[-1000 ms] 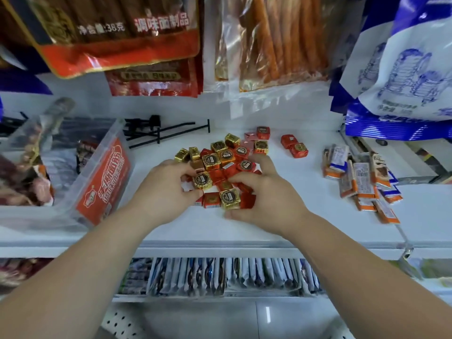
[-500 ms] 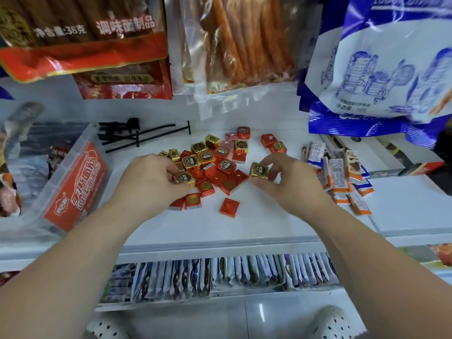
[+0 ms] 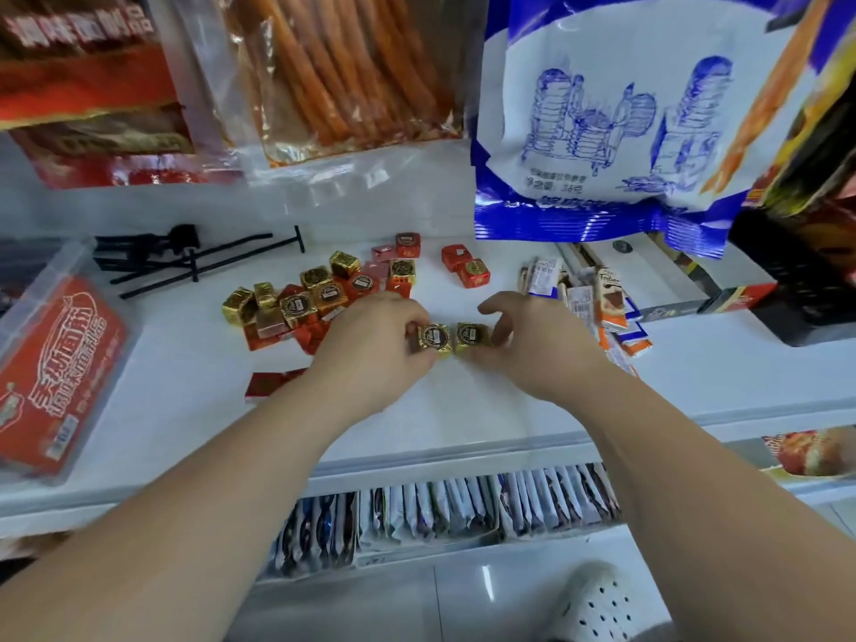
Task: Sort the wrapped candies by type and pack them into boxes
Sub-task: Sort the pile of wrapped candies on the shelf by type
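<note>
Left hand (image 3: 370,352): fingers pinch gold candy (image 3: 434,338).
Right hand (image 3: 537,349): fingers pinch second candy (image 3: 471,335), which touches the first.
Pile (image 3: 315,303): gold and red candies on shelf (image 3: 463,410), behind left hand.
Bars (image 3: 597,303): on shelf, just beside right hand.
Box (image 3: 65,377): clear, far left.

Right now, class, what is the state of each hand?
Left hand: pinches the left gold candy.
Right hand: holds the right gold candy.

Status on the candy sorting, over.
Left hand pinches left gold candy, right hand pinches right gold candy. Candies side by side, apart from the pile. Nothing blocks the hands.
</note>
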Available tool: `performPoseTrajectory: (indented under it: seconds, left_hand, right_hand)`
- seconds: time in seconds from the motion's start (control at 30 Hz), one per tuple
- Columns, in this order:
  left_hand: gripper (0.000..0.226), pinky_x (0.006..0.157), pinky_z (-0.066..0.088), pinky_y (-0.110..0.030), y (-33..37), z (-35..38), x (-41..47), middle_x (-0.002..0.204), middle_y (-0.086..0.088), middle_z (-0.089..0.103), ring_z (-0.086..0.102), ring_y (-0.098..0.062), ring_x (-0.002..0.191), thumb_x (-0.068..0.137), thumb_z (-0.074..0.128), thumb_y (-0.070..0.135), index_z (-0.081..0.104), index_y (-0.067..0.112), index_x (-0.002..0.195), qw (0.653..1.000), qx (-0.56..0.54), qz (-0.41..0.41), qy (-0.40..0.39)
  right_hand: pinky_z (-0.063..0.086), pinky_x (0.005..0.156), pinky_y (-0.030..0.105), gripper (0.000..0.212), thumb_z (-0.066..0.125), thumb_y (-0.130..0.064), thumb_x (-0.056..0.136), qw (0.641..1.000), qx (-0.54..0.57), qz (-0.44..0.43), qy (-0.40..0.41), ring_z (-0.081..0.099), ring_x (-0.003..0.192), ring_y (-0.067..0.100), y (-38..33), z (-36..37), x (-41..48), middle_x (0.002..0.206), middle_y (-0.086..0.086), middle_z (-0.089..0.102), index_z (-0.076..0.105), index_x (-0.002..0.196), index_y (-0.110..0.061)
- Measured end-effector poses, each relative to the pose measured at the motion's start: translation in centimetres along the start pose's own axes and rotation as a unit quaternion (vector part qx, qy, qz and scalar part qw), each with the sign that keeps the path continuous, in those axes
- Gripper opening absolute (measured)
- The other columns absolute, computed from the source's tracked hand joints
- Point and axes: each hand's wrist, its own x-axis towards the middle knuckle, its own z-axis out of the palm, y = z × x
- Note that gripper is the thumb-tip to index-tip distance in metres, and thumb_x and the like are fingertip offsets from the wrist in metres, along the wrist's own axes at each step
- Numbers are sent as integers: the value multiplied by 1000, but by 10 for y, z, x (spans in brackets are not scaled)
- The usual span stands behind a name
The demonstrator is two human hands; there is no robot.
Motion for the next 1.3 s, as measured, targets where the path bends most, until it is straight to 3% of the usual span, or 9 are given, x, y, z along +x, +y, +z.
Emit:
performPoseTrajectory:
  seconds: [0.2, 0.3, 0.4, 0.53, 0.6, 0.77, 0.9, 1.1, 1.3]
  left_hand:
    - [40, 95, 43, -36, 4, 12, 12, 114, 0, 65, 51, -23, 109, 85, 68, 46, 70, 20, 115, 998, 53, 17, -37]
    - [45, 102, 36, -34, -4, 4, 18, 128, 2, 61, 47, -24, 122, 87, 67, 44, 65, 24, 126, 1000, 21, -4, 1]
    - [33, 93, 41, -39, -19, -4, 34, 128, 0, 63, 48, -31, 114, 91, 59, 33, 67, 24, 122, 992, 116, 26, 50]
    - [54, 117, 18, -53, -28, 1, 62, 159, 0, 27, 20, -25, 146, 99, 39, 41, 35, 21, 149, 967, 237, 10, -89]
    - [56, 119, 6, -59, -29, 7, 71, 162, -1, 18, 9, -21, 150, 101, 31, 41, 26, 18, 151, 955, 257, 3, -145]
    - [30, 117, 10, -59, -19, 5, 62, 141, 4, 46, 23, -21, 144, 99, 34, 26, 52, 21, 122, 965, 216, 40, -141]
    - [42, 119, -2, -56, -13, 2, 48, 156, 13, 32, 5, -15, 150, 102, 32, 26, 44, 32, 142, 963, 200, 57, -174]
    - [53, 117, -15, -54, 6, -1, 26, 157, 21, 24, -2, -8, 150, 100, 33, 15, 34, 36, 148, 965, 118, 92, -215]
    - [52, 122, 1, -49, -25, -17, 32, 161, 7, 23, 12, -15, 149, 100, 38, 20, 34, 28, 151, 981, 154, 18, -117]
  right_hand:
    - [47, 92, 38, 38, 50, -36, 99, 991, -65, -64, 99, 53, 117, 27, 0, -7, 8, 127, 6, 59, 58, 132, -18]
    - [35, 109, 40, 45, 42, -35, 102, 992, -77, -81, 65, 38, 135, 30, -4, 2, 25, 148, 7, 44, 48, 141, -12]
    - [23, 119, 39, 55, 36, -36, 103, 997, -42, -65, 1, 18, 149, 29, -11, 14, 39, 162, 9, 20, 30, 152, -11]
    - [8, 121, 41, 64, 29, -41, 103, 995, -67, -44, -61, -6, 152, 24, -10, 26, 39, 165, 7, -4, 8, 157, -13]
    - [6, 121, 39, 65, 29, -43, 103, 995, -69, -50, -51, -5, 152, 23, -9, 26, 34, 165, 7, -2, 9, 157, -12]
    - [24, 116, 35, 59, 38, -39, 102, 996, -44, -75, -32, 24, 147, 25, -6, 16, 20, 161, 4, 22, 28, 153, -12]
    - [31, 114, 32, 52, 45, -38, 100, 993, -54, -95, -38, 38, 139, 19, -3, 2, 7, 155, 0, 37, 44, 147, -16]
    - [50, 86, 43, 31, 53, -37, 95, 993, -27, -107, -34, 60, 97, 23, 1, -12, -9, 106, 7, 63, 68, 110, -14]
    - [39, 107, 33, 44, 45, -31, 102, 995, -27, -97, 16, 46, 132, 23, -4, -5, -1, 146, 5, 47, 50, 141, -12]
